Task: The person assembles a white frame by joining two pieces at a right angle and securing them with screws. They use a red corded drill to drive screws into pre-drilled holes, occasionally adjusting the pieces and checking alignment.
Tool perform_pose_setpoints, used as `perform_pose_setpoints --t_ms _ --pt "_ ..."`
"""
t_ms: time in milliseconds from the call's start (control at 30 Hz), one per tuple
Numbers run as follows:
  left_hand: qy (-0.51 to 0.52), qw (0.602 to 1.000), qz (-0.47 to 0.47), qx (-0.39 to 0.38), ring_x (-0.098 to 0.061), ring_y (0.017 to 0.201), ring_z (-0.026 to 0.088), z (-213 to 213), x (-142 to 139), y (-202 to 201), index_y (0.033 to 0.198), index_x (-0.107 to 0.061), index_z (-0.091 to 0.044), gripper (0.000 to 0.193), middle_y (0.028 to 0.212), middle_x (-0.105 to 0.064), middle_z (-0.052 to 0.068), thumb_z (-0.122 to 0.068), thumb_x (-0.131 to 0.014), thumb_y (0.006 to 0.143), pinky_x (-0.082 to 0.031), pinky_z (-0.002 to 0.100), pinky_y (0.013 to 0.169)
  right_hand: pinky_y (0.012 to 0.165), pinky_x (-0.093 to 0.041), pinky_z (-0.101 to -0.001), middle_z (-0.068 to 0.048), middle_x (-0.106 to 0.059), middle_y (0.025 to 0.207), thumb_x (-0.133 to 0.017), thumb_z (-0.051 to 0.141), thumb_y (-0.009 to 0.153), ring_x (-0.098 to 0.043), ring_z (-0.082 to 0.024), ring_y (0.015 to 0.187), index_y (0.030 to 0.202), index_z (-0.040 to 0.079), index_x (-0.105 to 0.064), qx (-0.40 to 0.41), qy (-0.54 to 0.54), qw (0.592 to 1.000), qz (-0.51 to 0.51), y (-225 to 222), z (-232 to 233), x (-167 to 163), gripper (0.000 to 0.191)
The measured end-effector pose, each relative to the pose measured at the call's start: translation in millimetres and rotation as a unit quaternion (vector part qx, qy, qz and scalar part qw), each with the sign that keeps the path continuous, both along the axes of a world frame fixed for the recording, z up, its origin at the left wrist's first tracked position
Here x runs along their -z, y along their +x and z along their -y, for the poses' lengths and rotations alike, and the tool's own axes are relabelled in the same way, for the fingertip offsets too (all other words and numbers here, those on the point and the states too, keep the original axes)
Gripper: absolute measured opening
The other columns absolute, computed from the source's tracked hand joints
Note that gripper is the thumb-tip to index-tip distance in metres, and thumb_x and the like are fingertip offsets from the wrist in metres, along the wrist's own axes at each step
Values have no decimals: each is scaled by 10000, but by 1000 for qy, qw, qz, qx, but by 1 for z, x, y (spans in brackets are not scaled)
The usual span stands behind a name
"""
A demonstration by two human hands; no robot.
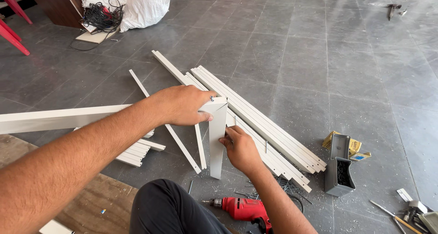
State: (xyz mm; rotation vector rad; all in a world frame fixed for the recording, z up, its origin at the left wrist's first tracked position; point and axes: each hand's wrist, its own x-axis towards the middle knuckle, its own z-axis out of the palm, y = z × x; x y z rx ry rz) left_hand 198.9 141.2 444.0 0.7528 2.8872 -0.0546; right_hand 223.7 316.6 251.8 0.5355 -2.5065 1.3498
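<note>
L hand (182,105) clamps over the mitred corner where a long flat white metal bar (54,118) meets a short upright white profile (218,138), grip closed on that joint. R hand (239,147) pinches the upright's right edge, just below L. Smooth painted strips (264,129) lie stacked on the grey tile floor (319,56). Red drill (244,209) near the knee. Yellow carton (353,148) at right, beside a dark grey box of screws (340,172).

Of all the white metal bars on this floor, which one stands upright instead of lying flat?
The short white bar at the corner joint, which the left hand holds from above and the right hand touches at its side. The long white bars lie flat on the floor behind it.
</note>
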Motion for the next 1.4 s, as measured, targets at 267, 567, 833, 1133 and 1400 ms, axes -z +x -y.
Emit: perform_pose_setpoints --t_ms 267,567,833,1133,1400 --pt "13 1000 -9 25 -731 971 356 3 -1 4 1461 -483 -110 703 990 -746 218 -444 -701 882 -570 467 878 793 -552 -435 -135 -702 1053 -696 137 892 -699 -344 914 1075 38 -716 -10 17 1000 3 1 -2 -5 208" --pt "-28 999 13 9 -747 966 296 -5 -4 1 1454 -489 -126 664 990 -762 162 -446 -672 901 -581 446 884 793 -550 -443 -145 -693 1031 -679 171 924 -695 -351 894 1021 13 -709 -3 71 997 10 -2 -2 -6 187" --pt "-31 999 18 -15 -733 1023 305 1 -2 -3 1458 -479 -118 659 1044 -750 178 -432 -663 910 -570 447 915 799 -559 -394 -127 -740 1059 -711 188 889 -724 -310 904 1103 51 -751 -12 -7 1000 -9 -2 -19 -19 257" --pt "-43 998 23 -28 -733 1016 330 12 -4 -1 1441 -475 -109 634 1045 -742 203 -438 -643 926 -579 452 894 973 -605 -342 -104 -786 998 -564 75 991 -756 -183 1021 1067 -11 -687 -71 -262 958 90 -11 -47 -59 168" --pt "-34 999 27 -23 -739 1009 317 13 -5 1 1444 -466 -117 651 1049 -744 199 -437 -665 913 -577 450 888 994 -603 -357 -159 -777 956 -475 94 1007 -770 -245 992 1214 100 -601 -98 -357 918 146 -16 -36 -83 242"
